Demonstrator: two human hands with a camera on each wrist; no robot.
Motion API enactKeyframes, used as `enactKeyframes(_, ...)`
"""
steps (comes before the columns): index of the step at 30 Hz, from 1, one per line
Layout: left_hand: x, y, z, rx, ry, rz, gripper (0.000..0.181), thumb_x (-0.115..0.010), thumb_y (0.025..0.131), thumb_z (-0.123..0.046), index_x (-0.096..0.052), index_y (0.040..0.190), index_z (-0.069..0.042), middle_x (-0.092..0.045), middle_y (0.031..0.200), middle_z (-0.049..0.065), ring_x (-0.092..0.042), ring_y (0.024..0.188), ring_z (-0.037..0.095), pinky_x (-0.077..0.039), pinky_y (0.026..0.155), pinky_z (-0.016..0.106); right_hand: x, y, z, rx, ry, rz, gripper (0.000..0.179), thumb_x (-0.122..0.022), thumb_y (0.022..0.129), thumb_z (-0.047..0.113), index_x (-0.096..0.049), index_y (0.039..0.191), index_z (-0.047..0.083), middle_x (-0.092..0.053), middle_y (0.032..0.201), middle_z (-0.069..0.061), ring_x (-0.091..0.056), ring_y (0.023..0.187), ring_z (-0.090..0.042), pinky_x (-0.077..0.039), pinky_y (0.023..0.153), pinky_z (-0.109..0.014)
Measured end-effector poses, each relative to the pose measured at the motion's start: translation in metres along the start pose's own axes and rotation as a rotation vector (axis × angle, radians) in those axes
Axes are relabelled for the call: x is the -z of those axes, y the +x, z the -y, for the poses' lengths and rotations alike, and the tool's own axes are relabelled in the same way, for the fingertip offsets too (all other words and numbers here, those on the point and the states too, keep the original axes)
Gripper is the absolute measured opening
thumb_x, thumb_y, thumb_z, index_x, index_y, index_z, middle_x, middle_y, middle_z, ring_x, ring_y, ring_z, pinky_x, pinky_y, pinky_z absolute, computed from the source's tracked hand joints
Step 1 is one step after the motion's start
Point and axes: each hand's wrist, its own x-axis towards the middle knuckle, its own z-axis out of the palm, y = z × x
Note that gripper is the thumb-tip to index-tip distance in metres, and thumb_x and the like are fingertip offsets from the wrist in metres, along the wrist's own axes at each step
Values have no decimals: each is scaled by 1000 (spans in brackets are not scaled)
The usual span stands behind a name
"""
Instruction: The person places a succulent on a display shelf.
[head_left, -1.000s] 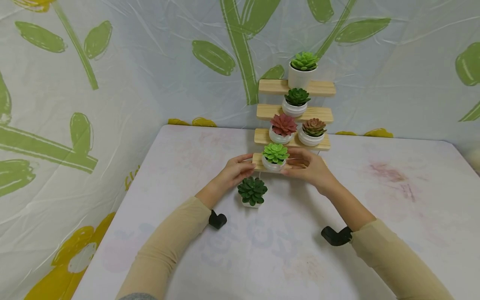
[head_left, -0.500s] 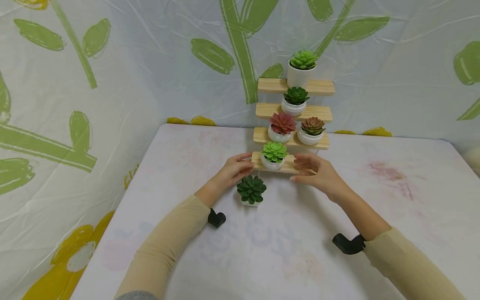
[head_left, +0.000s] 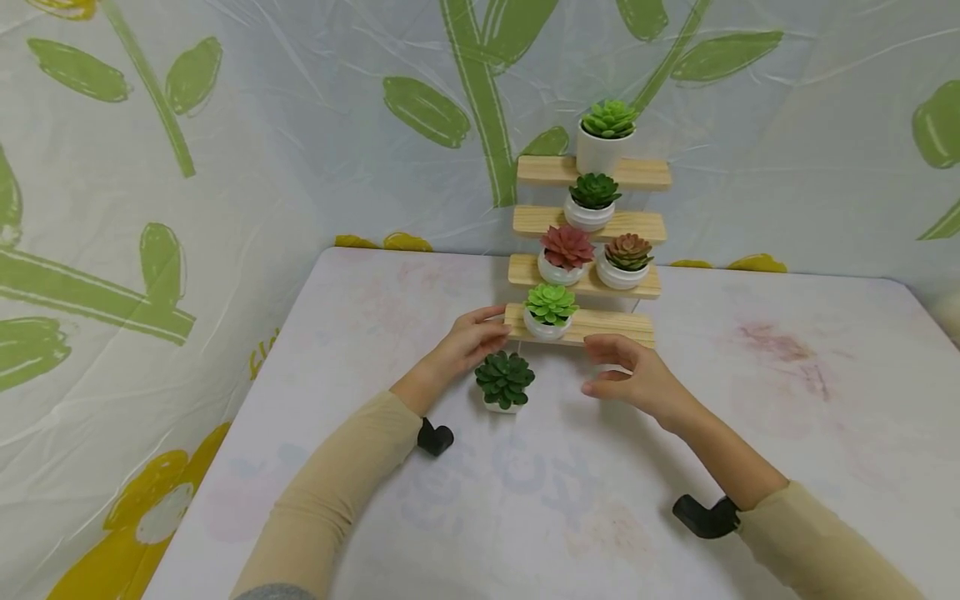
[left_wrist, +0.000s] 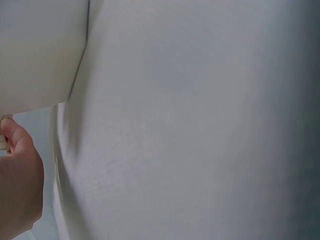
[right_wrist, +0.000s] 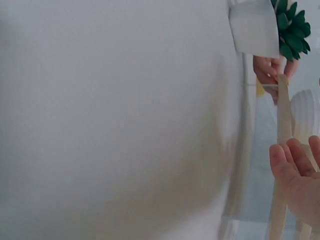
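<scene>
A stepped stand with wooden boards holds several potted succulents. At the left end of its lowest board [head_left: 611, 325], my left hand [head_left: 472, 340] pinches the wood between thumb and fingers. On that board, towards the left, sits a bright green succulent [head_left: 550, 308] in a round white pot. My right hand [head_left: 637, 375] is just in front of the board's right part, fingers gently curved, thumb apart, holding nothing. A dark green succulent [head_left: 505, 382] in a white pot stands on the table before the board, close to my left hand.
Higher boards carry a red succulent [head_left: 566, 250], a brownish one [head_left: 628, 254], a dark green one [head_left: 594, 193] and a light green one [head_left: 608, 121] in a taller pot. A patterned cloth wall [head_left: 337, 150] rises behind the white table [head_left: 750, 400].
My right hand has let go of the bright green succulent's pot and drawn back to the right and towards me. The left hand stays at the board's end.
</scene>
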Motion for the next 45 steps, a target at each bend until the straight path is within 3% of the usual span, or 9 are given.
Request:
enactKeyframes(8,0,1,0,-11,-3,3,52,-53,88,13,-44,137,0,-47,132,24,-57,77,13,-48,64,20,-18,1,-7,1,48,65,68,-75,77,5,-40,135,-7,-42,133,-26,-40,120,-39,-40,95,-47)
enactKeyframes(14,0,2,1,-3,-7,3,52,-52,88,13,-43,138,0,-47,133,22,-57,77,13,-48,63,19,-30,7,-8,34,46,110,68,-77,76,6,-42,133,-5,-45,133,-23,-42,120,-38,-38,97,-50)
enactKeyframes(21,0,1,2,-10,2,-1,51,-53,89,11,-43,138,0,-47,133,22,-57,82,14,-49,64,19,-47,18,-9,47,70,165,68,-79,74,7,-45,133,2,-47,129,-18,-44,118,-36,-40,96,-47)
enactKeyframes(34,0,-2,1,-27,-3,26,51,-52,89,11,-41,138,1,-47,132,24,-57,79,13,-48,65,19,-68,31,-6,46,39,198,74,-79,72,5,-40,135,-4,-47,128,-19,-49,111,-30,-45,92,-37)
enactKeyframes(45,-1,-3,1,-24,0,13,51,-52,89,11,-42,138,1,-47,133,23,-58,76,12,-48,63,18,-75,35,-2,-31,5,186,67,-80,72,10,-46,129,2,-54,123,-12,-50,113,-26,-43,95,-39)
